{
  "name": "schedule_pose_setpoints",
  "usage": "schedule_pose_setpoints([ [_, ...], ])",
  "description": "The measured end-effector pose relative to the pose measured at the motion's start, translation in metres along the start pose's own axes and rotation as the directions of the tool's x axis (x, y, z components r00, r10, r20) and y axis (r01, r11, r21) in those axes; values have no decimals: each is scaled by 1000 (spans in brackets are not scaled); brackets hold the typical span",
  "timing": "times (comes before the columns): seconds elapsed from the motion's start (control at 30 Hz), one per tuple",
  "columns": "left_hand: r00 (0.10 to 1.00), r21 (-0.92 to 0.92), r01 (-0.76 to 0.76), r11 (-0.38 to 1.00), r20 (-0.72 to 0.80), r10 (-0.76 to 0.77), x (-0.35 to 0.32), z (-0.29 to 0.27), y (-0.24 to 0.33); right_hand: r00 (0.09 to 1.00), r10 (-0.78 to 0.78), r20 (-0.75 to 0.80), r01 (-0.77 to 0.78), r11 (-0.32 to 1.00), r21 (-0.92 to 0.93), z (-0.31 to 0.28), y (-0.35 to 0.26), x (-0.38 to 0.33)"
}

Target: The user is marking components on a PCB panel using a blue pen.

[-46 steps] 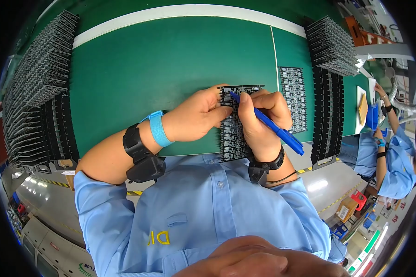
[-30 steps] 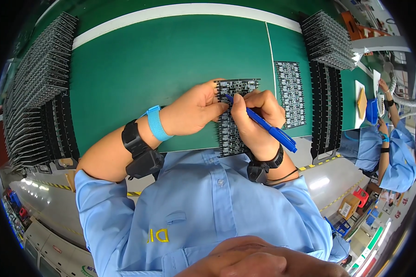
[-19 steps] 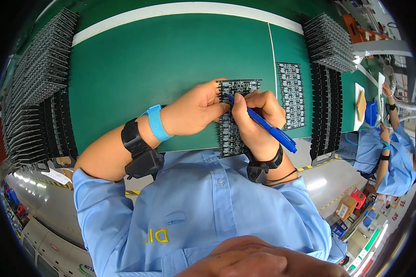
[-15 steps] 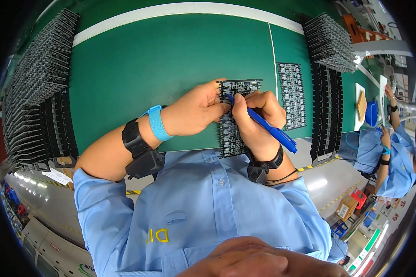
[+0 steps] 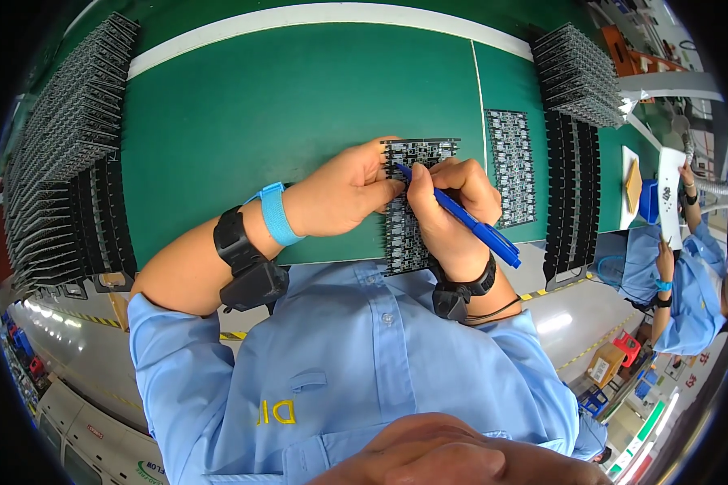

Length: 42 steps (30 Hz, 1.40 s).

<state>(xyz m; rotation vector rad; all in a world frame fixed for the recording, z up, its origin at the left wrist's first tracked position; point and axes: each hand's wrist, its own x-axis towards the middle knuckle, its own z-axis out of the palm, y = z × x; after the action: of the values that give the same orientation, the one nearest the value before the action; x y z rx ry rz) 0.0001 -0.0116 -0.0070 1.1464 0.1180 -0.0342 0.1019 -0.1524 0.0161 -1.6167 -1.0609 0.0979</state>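
A black circuit board panel (image 5: pixel 406 234) with rows of small components hangs partly over the near edge of the green table. My left hand (image 5: pixel 352 190) grips the panel by its left side, thumb on top and fingers at or behind the edge. In my right hand (image 5: pixel 455 202) is a blue pen (image 5: pixel 477 226), held in a writing grip and slanting down toward the left. The pen's tip meets or nearly meets the upper left part of the panel, close to my left thumb; whether it touches I cannot tell. A second circuit board panel (image 5: pixel 511 166) lies flat to the right.
Dense racks of upright panels stand at the left (image 5: pixel 65 105) and far right (image 5: pixel 578 73). Black slotted rack parts (image 5: pixel 573 194) lie beside the second panel. Across the green table (image 5: pixel 299 97) runs a white strip (image 5: pixel 323 14). A co-worker (image 5: pixel 675 275) at right holds a white sheet (image 5: pixel 669 190).
My hands, the pen and the panel stay almost still. At the right, the co-worker's white sheet has turned, so its broad face with dark spots now shows.
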Motion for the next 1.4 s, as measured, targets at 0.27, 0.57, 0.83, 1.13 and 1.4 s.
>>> schedule_pose_setpoints([
  [0.27, 1000, 63, 16, 998, 22, -17, -2, -2, 6, 1000, 12, 4, -12, 1000, 17, -4, -1, -6],
  [0.57, 995, 35, 96, 995, 14, -97, -2, -6, -2, 997, -59, -55, 60, 998, 16, 0, 0, -5],
  [0.83, 994, 3, 89, 996, 56, -89, -2, -6, 4, 997, -75, -37, 75, 997, 16, 1, 0, -4],
  [1.13, 994, 45, 105, 993, 1, -105, -2, -6, -1, 997, -58, -44, 59, 998, 32, 3, 3, -5],
  [1.4, 998, 4, 44, 999, 54, -44, -2, -6, 3, 996, -72, -43, 73, 997, 16, 3, 4, -6],
])
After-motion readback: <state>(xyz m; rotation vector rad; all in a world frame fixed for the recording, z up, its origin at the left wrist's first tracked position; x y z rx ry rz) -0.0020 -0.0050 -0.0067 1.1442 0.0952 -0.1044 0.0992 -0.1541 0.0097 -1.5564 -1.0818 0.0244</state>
